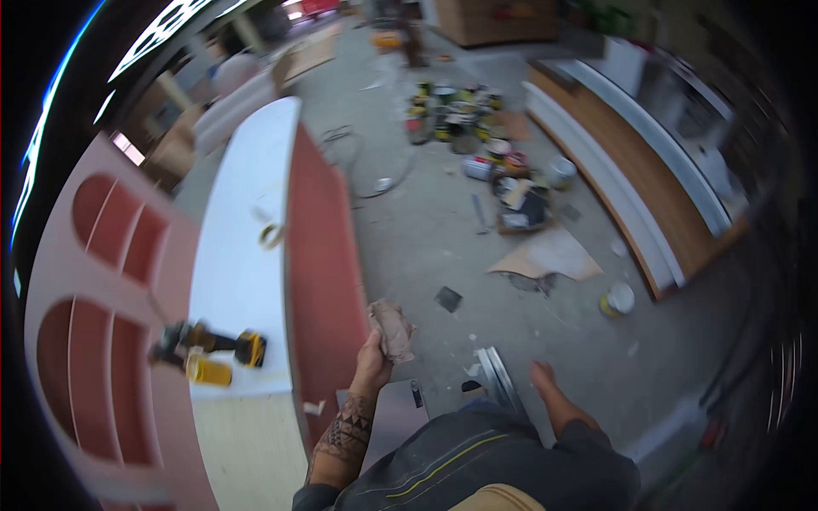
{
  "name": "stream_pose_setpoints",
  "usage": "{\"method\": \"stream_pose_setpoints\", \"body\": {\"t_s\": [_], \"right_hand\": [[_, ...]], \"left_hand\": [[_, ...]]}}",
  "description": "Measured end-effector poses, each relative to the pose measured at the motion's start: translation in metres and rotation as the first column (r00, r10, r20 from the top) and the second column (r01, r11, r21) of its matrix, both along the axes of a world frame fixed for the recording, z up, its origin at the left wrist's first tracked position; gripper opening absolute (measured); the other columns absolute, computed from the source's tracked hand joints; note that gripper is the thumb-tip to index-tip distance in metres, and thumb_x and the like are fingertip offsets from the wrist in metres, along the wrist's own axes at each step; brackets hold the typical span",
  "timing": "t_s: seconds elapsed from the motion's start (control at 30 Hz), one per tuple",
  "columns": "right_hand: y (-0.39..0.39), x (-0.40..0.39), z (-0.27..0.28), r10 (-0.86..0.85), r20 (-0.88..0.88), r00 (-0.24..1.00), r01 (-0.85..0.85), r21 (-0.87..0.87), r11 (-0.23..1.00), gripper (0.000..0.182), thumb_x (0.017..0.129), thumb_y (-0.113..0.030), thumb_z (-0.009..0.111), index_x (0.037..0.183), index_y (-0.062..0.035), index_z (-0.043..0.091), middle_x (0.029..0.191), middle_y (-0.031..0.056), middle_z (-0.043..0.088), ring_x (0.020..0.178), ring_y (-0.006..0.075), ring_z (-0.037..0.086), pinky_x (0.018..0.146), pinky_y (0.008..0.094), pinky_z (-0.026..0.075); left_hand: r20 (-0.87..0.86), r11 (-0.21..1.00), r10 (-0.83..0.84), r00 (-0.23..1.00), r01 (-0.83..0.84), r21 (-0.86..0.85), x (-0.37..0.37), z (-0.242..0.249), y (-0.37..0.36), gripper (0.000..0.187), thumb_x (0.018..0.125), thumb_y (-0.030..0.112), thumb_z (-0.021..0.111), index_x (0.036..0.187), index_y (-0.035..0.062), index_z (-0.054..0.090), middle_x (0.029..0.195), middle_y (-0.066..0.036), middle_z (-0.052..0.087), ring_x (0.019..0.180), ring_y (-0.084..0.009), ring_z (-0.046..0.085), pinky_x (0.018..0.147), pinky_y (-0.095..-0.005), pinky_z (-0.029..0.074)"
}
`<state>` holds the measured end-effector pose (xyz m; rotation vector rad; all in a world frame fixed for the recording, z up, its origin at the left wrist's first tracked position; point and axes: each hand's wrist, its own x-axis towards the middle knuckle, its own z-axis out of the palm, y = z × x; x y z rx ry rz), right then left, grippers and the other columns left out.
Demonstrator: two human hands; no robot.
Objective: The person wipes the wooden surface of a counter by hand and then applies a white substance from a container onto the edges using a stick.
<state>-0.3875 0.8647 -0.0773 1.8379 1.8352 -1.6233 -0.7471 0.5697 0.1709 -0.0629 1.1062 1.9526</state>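
Note:
A crumpled, pale brownish cloth or paper (392, 330) is held in my left hand (371, 361), beside the pink side of a long white-topped cabinet (243, 187). My right hand (542, 375) hangs low over the grey floor, blurred, and its fingers cannot be made out clearly. On the cabinet top lie a tape roll (271, 236), a black and yellow power drill (217, 341) and a yellow container (209, 370).
Several paint cans (460, 111) stand on the floor ahead, with a littered box (523, 204) nearer. A wood and white panel unit (630, 153) lies at right. Pink arched shelving (94, 324) stands left. A white tub (618, 300) is on the floor.

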Motion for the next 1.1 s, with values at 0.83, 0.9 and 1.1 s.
{"method": "stream_pose_setpoints", "body": {"t_s": [0.83, 0.9, 1.1], "right_hand": [[0.292, -0.022, 0.312, -0.551, -0.713, 0.434, 0.724, -0.089, 0.684, 0.072, 0.105, -0.044, 0.071, 0.162, -0.0079, 0.046, 0.154, 0.0196, 0.06, 0.144, 0.0296, 0.054, 0.118, 0.0519, 0.044], [0.224, -0.036, 0.258, -0.535, -0.658, 0.531, 0.567, -0.194, 0.801, 0.06, 0.108, -0.05, 0.064, 0.148, -0.0068, 0.061, 0.146, 0.0202, 0.065, 0.134, 0.0278, 0.061, 0.114, 0.0489, 0.047], [0.0, -0.196, 0.058, -0.324, -0.444, 0.835, 0.095, -0.463, 0.881, 0.059, 0.102, -0.051, 0.07, 0.147, -0.0129, 0.06, 0.135, 0.0206, 0.067, 0.114, 0.0356, 0.067, 0.098, 0.0538, 0.056]], "left_hand": [[-0.016, 0.735, -0.329, 0.944, 0.245, -0.633, 0.099, -0.022, -0.154, 0.064, 0.115, 0.045, 0.05, 0.161, 0.0006, 0.044, 0.156, -0.023, 0.058, 0.14, -0.037, 0.059, 0.113, -0.049, 0.049], [-0.02, 0.738, -0.352, 0.936, 0.265, -0.62, 0.112, -0.022, -0.151, 0.064, 0.115, 0.044, 0.05, 0.161, 0.0003, 0.044, 0.156, -0.023, 0.059, 0.14, -0.0368, 0.06, 0.113, -0.0487, 0.05], [-0.548, 0.818, -0.399, 0.735, 0.015, -0.575, 0.097, 0.017, -0.118, 0.046, 0.113, 0.033, 0.06, 0.145, 0.0008, 0.063, 0.137, -0.015, 0.07, 0.124, -0.0254, 0.068, 0.1, -0.0352, 0.054]]}}
